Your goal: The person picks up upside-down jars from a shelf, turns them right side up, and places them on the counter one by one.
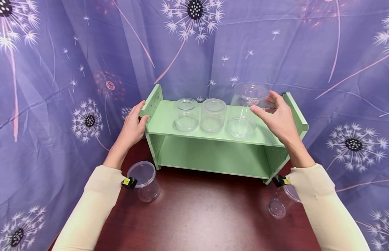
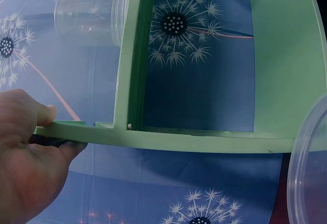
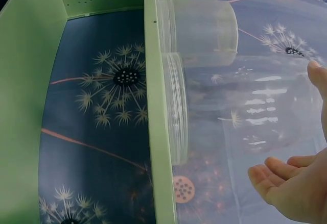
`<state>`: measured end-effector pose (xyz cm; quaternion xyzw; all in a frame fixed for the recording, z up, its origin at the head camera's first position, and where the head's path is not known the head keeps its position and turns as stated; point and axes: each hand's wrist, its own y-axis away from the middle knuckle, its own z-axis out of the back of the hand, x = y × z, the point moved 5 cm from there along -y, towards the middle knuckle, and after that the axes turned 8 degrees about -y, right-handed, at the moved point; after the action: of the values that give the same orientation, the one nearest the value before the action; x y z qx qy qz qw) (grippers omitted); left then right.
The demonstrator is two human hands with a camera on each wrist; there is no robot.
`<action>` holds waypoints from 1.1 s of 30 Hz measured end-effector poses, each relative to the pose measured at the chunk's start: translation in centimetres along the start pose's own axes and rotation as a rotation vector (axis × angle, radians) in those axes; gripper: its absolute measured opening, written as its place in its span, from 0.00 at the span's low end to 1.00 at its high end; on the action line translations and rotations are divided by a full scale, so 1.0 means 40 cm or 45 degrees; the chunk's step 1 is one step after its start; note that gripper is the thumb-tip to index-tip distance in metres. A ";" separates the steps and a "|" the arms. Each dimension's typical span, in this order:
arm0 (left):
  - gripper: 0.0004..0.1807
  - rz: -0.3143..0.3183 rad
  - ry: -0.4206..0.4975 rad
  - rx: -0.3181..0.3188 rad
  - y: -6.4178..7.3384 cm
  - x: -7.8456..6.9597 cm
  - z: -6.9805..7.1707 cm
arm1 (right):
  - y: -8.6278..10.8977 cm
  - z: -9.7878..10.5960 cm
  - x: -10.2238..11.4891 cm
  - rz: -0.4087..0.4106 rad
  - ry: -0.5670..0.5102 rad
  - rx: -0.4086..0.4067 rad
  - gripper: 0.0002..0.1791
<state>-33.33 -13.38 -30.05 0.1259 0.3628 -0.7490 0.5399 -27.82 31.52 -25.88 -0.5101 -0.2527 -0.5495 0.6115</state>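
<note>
A light green two-tier shelf [image 1: 213, 153] stands on the table. My left hand [image 1: 133, 123] grips the top of its left side panel [image 2: 204, 141], thumb on one side and fingers on the other. Toward the right end of the upper board is a tall clear plastic container [image 1: 242, 116], its ridged rim down on the board in the right wrist view. My right hand [image 1: 280, 118] is beside its upper part, thumb and fingers spread around it without curling in. Left of it, a clear container [image 1: 214, 116] and another similar short one [image 1: 186, 116] stand in line.
On the dark red table [image 1: 207, 216], a clear cup-like container [image 1: 149, 190] stands by my left wrist. Another clear container [image 1: 277, 208] is partly hidden by my right sleeve. A purple dandelion-print curtain [image 1: 125, 52] hangs close behind and beside the shelf.
</note>
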 end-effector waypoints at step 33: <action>0.30 -0.014 0.020 -0.038 -0.002 0.008 0.000 | -0.031 -0.042 0.006 0.064 -0.068 -0.039 0.50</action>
<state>-33.53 -13.59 -30.19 0.1218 0.3786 -0.7455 0.5348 -29.33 30.07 -25.82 -0.5401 -0.2475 -0.5241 0.6102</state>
